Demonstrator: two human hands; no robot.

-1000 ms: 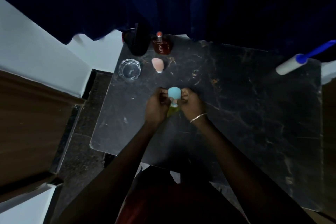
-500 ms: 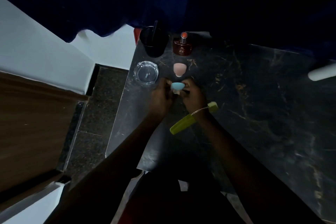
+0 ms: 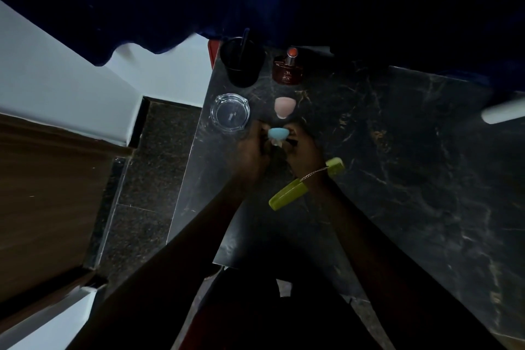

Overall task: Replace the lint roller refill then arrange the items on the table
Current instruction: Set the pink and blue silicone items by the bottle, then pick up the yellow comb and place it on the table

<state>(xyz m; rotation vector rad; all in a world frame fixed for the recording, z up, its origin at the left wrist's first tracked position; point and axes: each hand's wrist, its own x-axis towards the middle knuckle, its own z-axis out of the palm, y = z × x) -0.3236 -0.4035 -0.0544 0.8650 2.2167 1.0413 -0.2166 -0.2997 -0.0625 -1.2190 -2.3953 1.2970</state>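
Observation:
A small blue sponge (image 3: 275, 133) is pinched between my left hand (image 3: 254, 155) and my right hand (image 3: 304, 150), low over the black marble table (image 3: 412, 179). It sits just in front of a pink sponge (image 3: 284, 106) that stands on the table. A green comb (image 3: 287, 194) lies under my right wrist, partly hidden by it. At the far right edge of the view only the white roll of the lint roller (image 3: 502, 111) shows.
A glass ashtray (image 3: 230, 112) stands left of the pink sponge. Behind them are a black cup (image 3: 241, 65) with a stick in it and a brown perfume bottle (image 3: 287, 68). The table's left edge drops to a dark floor. A dark curtain hangs behind.
Both hands carried the blue sponge away from me and to the left, up to the pink sponge. The green comb came out from under them. The view shifted left, cutting off the lint roller.

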